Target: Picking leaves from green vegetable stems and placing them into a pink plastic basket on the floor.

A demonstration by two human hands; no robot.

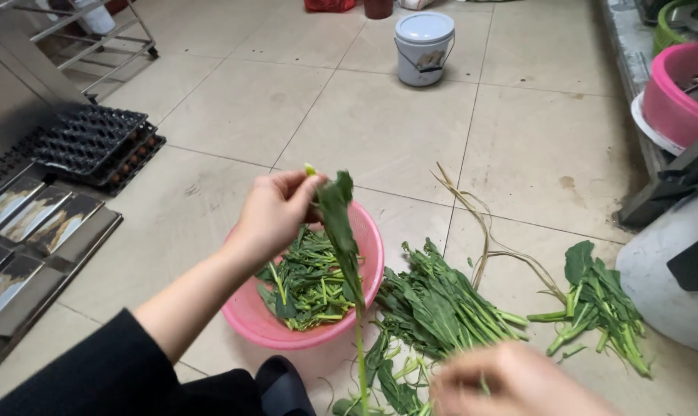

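My left hand (275, 209) is raised over a pink basket (373, 245) and pinches the top of a long leafy green stalk (341, 231) that hangs down past the basket's rim. The basket holds several trimmed green leaves (306, 281). My right hand (514, 381) is low at the bottom edge, blurred, with a bit of green stem at its fingers, just below a pile of leafy greens (441, 304) lying on the tiled floor.
A second bunch of greens (599, 304) lies at right beside a white drum (669, 270). Straw ties (484, 231) trail on the floor. A white lidded bucket (423, 48) stands at back. Black egg trays (94, 142) and a pink tub (676, 92) flank the area.
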